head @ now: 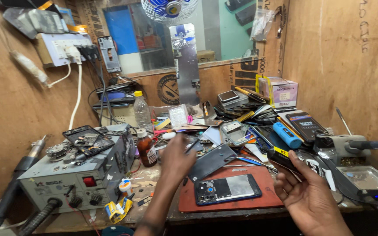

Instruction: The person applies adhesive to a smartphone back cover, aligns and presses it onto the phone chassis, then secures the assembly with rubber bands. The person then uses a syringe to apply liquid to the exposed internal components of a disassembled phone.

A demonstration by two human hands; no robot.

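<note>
l hand (176, 161) grip clamped on tweezers (192, 146), r hand (309, 199) on black tool (282, 158)

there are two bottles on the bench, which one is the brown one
The brown bottle is the short one with a white cap and label, beside the grey rework station. The other, the clear plastic bottle with a yellow cap, stands taller behind it.

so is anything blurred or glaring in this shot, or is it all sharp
Head view: mostly sharp and evenly lit; the left hand shows slight motion blur, and so does the thin tool in it; the right hand is soft near the frame edge; mild glare on the opened phone on the red mat; wide-angle bending at the edges.
</note>
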